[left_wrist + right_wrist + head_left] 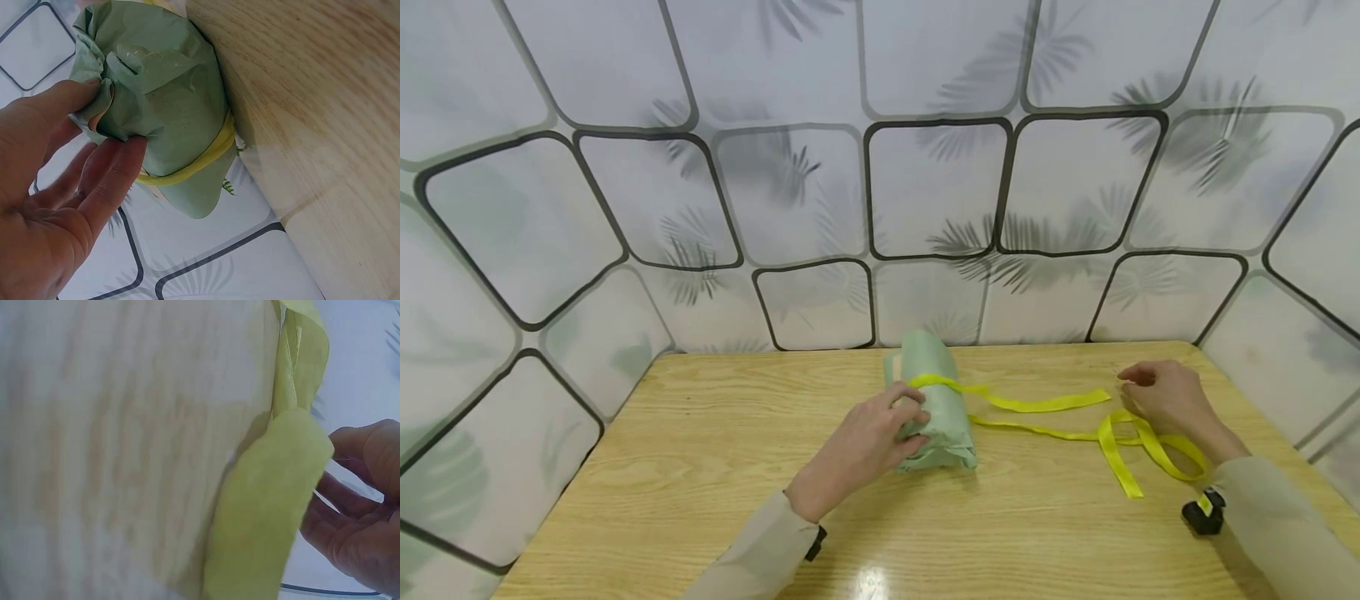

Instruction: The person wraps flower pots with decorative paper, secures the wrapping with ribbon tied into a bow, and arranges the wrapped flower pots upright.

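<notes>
A bundle wrapped in pale green paper (936, 408) lies on the table, its near end crumpled and folded. Round it passes a yellow ribbon (1045, 406), with two tails stretching to the right. My left hand (872, 429) holds the bundle by its left side; in the left wrist view, thumb and fingertips are on a folded paper flap (103, 106). Over by the ribbon's loose loops, my right hand (1168, 400) has its fingers loosely bent and apart. In the right wrist view a broad stretch of ribbon (265, 500) passes in front of those fingertips, with none visibly gripped.
The light wooden table (700, 467) runs back to a patterned fabric wall (812, 200) with dark outlines and leaf prints. One ribbon tail ends near the right hand; the other curls into loops below it. A dark band with a small device (1204, 512) sits at the right wrist.
</notes>
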A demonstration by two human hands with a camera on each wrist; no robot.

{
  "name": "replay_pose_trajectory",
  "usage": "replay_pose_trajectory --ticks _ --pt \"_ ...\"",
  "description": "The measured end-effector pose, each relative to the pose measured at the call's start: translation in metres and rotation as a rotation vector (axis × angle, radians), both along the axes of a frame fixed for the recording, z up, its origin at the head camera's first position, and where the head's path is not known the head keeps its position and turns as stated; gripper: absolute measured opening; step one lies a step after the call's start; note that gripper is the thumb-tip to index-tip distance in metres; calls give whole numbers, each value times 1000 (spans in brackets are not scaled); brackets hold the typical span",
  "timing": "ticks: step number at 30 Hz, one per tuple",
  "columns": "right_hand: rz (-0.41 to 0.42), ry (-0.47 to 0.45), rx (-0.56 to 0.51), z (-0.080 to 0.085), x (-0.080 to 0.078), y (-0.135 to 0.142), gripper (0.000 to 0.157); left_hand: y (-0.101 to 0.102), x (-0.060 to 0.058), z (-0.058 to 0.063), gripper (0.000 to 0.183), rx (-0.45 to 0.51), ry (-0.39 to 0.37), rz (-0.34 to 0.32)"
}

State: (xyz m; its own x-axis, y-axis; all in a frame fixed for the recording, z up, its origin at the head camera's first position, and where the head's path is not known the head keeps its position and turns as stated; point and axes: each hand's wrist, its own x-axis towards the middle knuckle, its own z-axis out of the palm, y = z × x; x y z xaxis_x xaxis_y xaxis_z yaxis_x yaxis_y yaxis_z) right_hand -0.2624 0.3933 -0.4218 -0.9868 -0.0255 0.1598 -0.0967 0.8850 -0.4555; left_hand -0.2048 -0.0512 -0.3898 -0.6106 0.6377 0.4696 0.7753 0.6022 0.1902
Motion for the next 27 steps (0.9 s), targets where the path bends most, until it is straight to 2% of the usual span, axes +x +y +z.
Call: replay_pose_trajectory --ticks 6,10,14,20,24,27 --pt "58 0 47 7 9 -2 26 0 1 0 17 11 -10 28" --pt "183 39 120 13 17 -7 19 0 1 0 16 6 -4 27" --pt "326 73 190 14 25 -15 25 -1 0 -1 16 -3 11 23" --pt "478 69 247 9 32 -26 30 -1 0 -1 15 -13 17 23" --pt "513 47 258 6 33 -29 25 -1 1 0 15 -16 10 22" --pt "517 65 259 4 33 -29 19 -1 1 1 14 -18 5 21"
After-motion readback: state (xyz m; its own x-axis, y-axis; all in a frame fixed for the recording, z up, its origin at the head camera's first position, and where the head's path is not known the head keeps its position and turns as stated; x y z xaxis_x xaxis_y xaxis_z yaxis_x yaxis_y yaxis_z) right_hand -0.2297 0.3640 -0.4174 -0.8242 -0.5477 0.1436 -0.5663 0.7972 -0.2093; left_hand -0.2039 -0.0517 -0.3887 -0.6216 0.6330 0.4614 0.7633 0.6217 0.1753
